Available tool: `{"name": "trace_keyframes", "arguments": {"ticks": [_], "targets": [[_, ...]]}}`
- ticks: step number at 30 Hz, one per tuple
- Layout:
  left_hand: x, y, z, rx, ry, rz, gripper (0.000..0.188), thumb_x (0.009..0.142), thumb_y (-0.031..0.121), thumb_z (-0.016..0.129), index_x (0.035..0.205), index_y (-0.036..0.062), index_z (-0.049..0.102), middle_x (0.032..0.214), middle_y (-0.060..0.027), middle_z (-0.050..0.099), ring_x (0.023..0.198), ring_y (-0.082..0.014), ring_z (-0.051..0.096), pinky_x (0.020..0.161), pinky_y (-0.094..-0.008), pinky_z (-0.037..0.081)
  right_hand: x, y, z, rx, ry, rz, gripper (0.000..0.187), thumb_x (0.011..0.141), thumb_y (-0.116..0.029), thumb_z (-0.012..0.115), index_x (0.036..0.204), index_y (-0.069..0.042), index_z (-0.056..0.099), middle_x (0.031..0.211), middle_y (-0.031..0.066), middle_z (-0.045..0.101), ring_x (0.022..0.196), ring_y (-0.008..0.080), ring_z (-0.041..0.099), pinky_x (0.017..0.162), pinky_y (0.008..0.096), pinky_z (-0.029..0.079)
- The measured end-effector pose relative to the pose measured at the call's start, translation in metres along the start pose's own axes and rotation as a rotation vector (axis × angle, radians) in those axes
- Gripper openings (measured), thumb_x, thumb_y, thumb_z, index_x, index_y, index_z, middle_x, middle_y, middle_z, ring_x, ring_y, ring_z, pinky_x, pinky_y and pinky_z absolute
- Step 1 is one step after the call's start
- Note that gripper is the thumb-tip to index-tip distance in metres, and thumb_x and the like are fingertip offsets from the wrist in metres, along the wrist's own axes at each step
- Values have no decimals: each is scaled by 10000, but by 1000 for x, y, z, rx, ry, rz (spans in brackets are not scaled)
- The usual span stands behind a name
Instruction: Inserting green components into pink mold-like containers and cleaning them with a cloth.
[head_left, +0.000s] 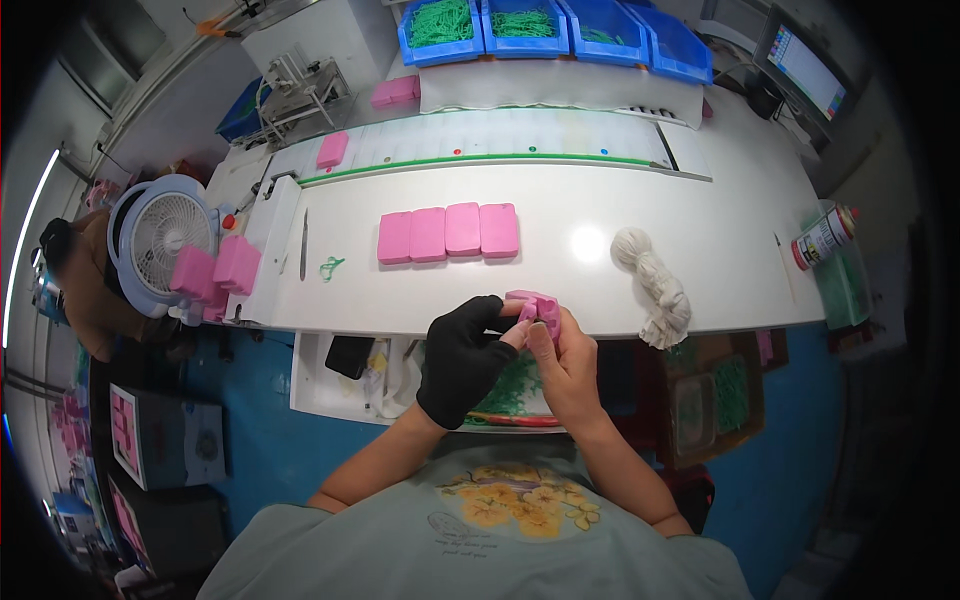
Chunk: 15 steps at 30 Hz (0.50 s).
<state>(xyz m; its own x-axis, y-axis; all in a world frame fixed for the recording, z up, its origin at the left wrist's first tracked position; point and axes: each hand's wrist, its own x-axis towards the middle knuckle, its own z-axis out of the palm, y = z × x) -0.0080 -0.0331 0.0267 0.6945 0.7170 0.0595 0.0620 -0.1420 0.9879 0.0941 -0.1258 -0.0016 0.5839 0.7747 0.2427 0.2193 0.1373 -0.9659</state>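
At the table's near edge, my left hand (pixel 462 365), in a black glove with bare fingertips, and my bare right hand (pixel 570 375) meet around a small pink moulded piece (pixel 545 306). The fingers of both hands are closed on it, thumbs side by side on its near side, and they hide part of its shape. Beyond my hands, several pink rounded blocks (pixel 428 235) lie side by side in a row on the white table (pixel 570 210). Left of the row are a small green scrap (pixel 330 267) and a slim metal tool (pixel 304 245).
A bundled white cloth (pixel 652 287) lies to the right. Below my hands, an open drawer (pixel 310 380) holds green bits. A conveyor (pixel 400 145) crosses behind, carrying a pink block (pixel 332 150). Blue bins (pixel 440 48) stand beyond, a fan (pixel 170 240) left, a spray can (pixel 825 238) right.
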Motion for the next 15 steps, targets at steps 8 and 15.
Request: {"name": "trace_keyframes", "arguments": {"ticks": [8, 15], "targets": [[-3, 3, 11, -124, 22, -31, 196, 861, 68, 696, 1038, -15, 695, 851, -48, 695, 747, -58, 597, 656, -212, 493, -2, 10, 1, -32, 140, -29, 309, 1008, -193, 492, 1177, 54, 564, 851, 145, 699, 768, 162, 685, 674, 293, 528], [-2, 11, 6, -85, -28, -78, 224, 867, 69, 679, 1078, -5, 678, 847, -25, 678, 734, -56, 588, 640, -203, 474, -5, 19, -3, -11, 170, -9, 269, 999, -125, 457, 1167, 58, 560, 835, 139, 689, 763, 161, 681, 672, 286, 531]]}}
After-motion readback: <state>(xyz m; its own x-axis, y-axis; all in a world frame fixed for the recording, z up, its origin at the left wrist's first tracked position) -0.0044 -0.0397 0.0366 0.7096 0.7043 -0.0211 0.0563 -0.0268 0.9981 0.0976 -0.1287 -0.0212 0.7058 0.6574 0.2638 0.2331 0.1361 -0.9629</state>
